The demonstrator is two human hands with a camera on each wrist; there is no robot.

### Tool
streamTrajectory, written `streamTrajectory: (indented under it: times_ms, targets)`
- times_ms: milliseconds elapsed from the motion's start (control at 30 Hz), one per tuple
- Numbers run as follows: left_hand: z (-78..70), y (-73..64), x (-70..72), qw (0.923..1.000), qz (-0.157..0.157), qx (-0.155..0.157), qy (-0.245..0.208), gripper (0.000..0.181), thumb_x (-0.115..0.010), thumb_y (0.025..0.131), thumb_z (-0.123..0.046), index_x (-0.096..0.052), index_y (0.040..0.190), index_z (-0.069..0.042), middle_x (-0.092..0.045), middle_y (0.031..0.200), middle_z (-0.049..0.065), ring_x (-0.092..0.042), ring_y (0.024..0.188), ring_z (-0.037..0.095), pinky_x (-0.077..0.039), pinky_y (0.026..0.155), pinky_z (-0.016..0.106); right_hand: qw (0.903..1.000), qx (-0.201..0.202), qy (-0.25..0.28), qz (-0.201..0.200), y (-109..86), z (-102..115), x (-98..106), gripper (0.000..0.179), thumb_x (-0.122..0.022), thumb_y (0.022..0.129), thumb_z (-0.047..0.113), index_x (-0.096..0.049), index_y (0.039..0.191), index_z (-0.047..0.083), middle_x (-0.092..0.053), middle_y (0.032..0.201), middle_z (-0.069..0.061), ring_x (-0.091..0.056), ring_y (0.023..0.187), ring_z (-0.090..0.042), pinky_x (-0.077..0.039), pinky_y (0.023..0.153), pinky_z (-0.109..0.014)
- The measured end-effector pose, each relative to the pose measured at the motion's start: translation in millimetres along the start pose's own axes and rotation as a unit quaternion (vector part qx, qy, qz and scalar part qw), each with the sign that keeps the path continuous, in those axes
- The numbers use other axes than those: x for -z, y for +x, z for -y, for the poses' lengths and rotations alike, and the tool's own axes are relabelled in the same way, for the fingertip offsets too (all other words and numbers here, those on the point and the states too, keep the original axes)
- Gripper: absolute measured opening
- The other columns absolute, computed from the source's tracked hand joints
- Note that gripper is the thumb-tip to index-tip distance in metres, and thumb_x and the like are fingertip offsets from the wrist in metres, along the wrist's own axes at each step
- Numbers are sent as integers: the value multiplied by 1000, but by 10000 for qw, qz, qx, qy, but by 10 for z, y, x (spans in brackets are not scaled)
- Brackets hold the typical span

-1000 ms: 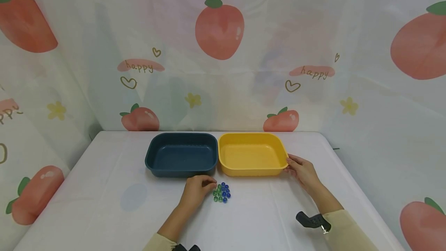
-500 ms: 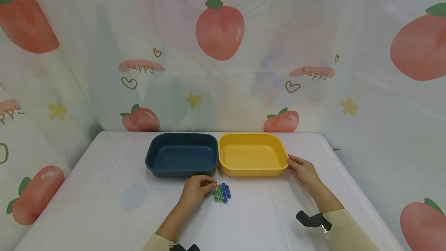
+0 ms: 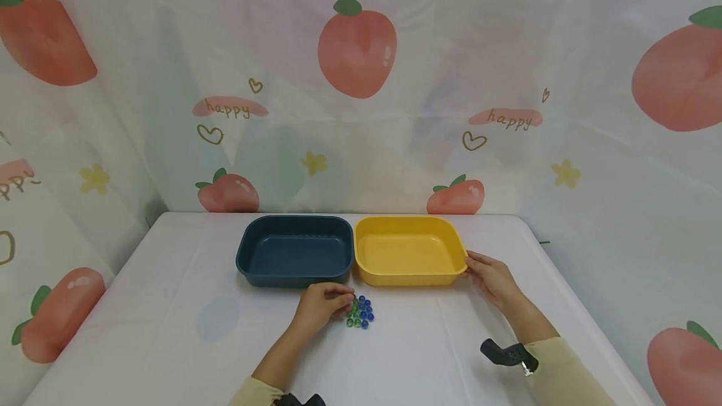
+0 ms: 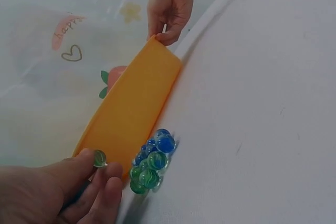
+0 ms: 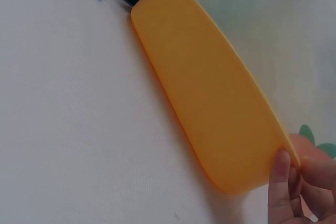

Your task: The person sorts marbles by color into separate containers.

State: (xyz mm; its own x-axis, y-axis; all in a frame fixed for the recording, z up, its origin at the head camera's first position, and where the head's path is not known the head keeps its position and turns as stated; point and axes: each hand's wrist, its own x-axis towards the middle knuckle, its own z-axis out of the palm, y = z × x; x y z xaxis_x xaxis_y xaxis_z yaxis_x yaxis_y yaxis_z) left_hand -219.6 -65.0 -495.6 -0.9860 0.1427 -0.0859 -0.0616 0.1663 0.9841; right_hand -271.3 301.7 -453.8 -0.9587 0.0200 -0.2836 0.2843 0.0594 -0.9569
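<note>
My left hand (image 3: pixel 319 307) is beside the marble cluster, in front of the two bins. Its thumb and a fingertip pinch a green swirled glass marble (image 4: pixel 99 158), plain in the left wrist view. Right by these fingers, green marbles (image 4: pixel 149 178) and blue marbles (image 3: pixel 363 315) lie grouped on the white table. My right hand (image 3: pixel 496 282) grips the right end of the yellow bin (image 3: pixel 412 279) at its rim, with fingers on the outer wall (image 5: pixel 210 98). The dark blue bin (image 3: pixel 293 281) stands against the yellow one on its left. Both bins hold nothing.
A white cloth covers the table (image 3: pixel 169 331), whose back edge runs just behind the bins. Fruit-printed curtains (image 3: pixel 361 143) hang behind it and at both sides. Black wrist mounts (image 3: pixel 509 354) sit at the sleeves.
My left fingertips have shifted slightly right, to the near-left edge of the marble cluster. The right hand and both bins stay where they were.
</note>
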Motion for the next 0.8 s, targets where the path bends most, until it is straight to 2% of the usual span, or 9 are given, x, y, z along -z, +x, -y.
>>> streamTrajectory:
  times_ms: [100,400,800]
  targets:
    - [-24,0,-1,9996,57,122,-241,21,-72,89,-9,-73,105,4,-75,93,12,-72,77,14,-61,68,27,9999,-68,105,100,-19,33,10,56,-49,104,17,-28,151,-6,-65,101,7,-64,84,-5,-56,82,-16]
    - [-114,8,-16,9968,110,529,-594,24,-71,89,-6,-71,110,5,-74,97,15,-73,78,14,-61,70,26,9990,-193,307,242,-2,56,30,58,-50,103,13,-25,151,-7,-66,98,6,-65,84,-7,-57,81,-18]
    - [-227,6,-38,9953,82,661,-706,25,-71,90,-8,-71,111,4,-74,100,17,-74,81,16,-61,71,25,9993,-213,97,296,25,33,48,58,-50,104,18,-26,151,-6,-66,98,7,-65,86,-7,-56,81,-16]
